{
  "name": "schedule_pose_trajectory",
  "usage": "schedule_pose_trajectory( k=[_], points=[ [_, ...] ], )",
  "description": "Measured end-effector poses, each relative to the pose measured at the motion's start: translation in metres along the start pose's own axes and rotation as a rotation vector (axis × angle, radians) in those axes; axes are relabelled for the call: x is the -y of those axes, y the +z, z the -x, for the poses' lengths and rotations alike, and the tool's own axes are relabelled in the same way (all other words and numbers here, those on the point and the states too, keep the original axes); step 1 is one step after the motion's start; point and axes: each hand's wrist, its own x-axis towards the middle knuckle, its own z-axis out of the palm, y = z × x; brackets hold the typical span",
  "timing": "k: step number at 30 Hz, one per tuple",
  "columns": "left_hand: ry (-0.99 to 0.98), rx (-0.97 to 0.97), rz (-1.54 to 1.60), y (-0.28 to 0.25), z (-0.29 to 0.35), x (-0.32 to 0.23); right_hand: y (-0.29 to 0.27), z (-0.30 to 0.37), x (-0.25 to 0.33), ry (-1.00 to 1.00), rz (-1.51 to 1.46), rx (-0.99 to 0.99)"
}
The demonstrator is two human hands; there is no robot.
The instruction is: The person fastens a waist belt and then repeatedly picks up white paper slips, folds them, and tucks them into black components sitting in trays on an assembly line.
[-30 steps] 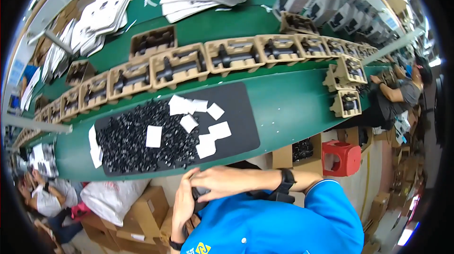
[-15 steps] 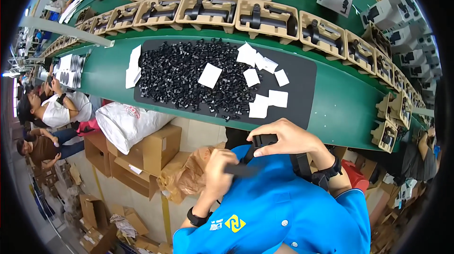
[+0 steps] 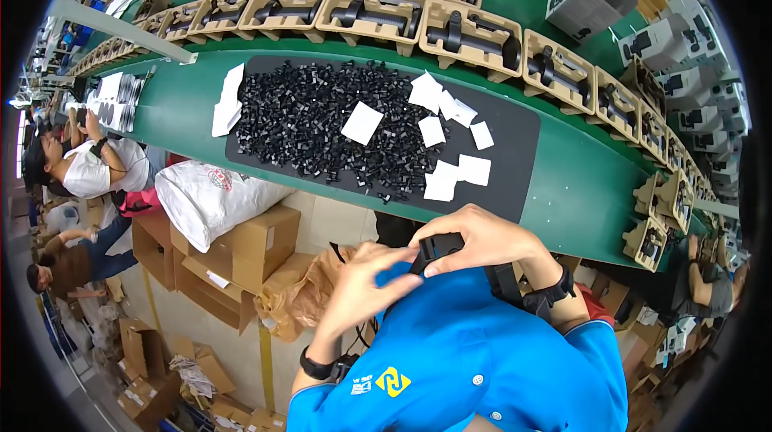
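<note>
Sitting between the two hands, a black clip [image 3: 444,244] is showing right in front of the blue shirt [image 3: 507,327]. The right hand [image 3: 492,241] is gripping it, with its fingers bending over the top and its thumb pressing from below. The left hand [image 3: 362,286] is reaching to the clip's left side. Its fingers are pointing toward the clip, and its thumb is sticking out lower down, apart from them. Its fingertips are meeting the dark parts there, so I cannot tell if they are pinching anything.

The right arm is coming in from the right, and the left arm is slanting up from below. Both wrists are wearing black bands [image 3: 318,366].

The clip is sitting just past the near edge of the green table [image 3: 587,199]. On the table, a big pile of small black parts [image 3: 310,122] is lying on a dark mat [image 3: 507,155]. White papers [image 3: 362,123] are lying on and beside the pile. Behind it, a row of tan trays [image 3: 362,36] is holding black things.
</note>
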Motion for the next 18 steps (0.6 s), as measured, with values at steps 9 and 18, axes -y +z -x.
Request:
schedule_pose_trajectory(
  k=[9,18],
  points=[
    [-0.107,-0.078,0.044,0.009,-0.009,0.002,0.003,0.002,-0.004,-0.029,-0.055,-0.004],
    [-0.218,0.019,0.11,0.004,-0.015,-0.006,0.0,0.001,-0.005,-0.04,-0.027,-0.019]
  ],
)
